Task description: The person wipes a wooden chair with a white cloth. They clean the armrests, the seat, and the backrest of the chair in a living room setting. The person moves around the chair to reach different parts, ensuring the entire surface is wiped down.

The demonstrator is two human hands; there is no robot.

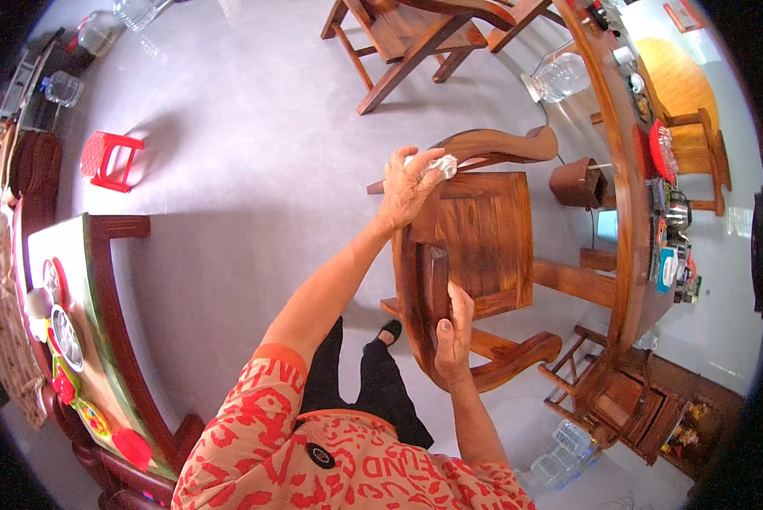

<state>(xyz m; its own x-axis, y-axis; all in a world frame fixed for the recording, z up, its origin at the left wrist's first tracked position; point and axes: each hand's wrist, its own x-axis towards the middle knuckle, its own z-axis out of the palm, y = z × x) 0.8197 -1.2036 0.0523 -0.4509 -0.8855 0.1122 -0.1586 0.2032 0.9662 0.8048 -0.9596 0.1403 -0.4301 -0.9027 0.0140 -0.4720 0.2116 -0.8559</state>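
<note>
A brown wooden armchair with a curved top rail and a slatted seat stands before me. My left hand is stretched out to the far end of the curved rail. A crumpled white cloth or tissue is pinched in its fingers, against the wood near the far armrest. Against the chair's backrest rests my right hand, with its thumb apart from its straight fingers and nothing held. The near armrest curves out beyond my right wrist.
A long wooden table with a kettle and small items runs along the right. Another wooden chair stands ahead. A red plastic stool and a low table are left. Plastic bottles stand on the floor at lower right.
</note>
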